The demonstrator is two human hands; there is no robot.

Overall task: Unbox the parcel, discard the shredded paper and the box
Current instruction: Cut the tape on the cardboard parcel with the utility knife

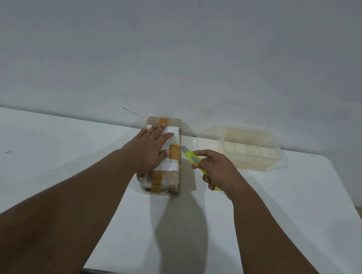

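forearms reach over the table (pixel 57 142); left hand (pixel 150 147) flat on the still-taped parcel (pixel 169 177), right hand (pixel 217 170) gripping a yellow utility knife (pixel 192 158) at its side; nothing opened yet.

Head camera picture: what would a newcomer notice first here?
First, the yellow-green box cutter gripped in the right hand, its blade tip at the right edge of the taped parcel. The left hand lies flat on the parcel's top, at the middle of the white table. A clear plastic container stands behind, to the right.
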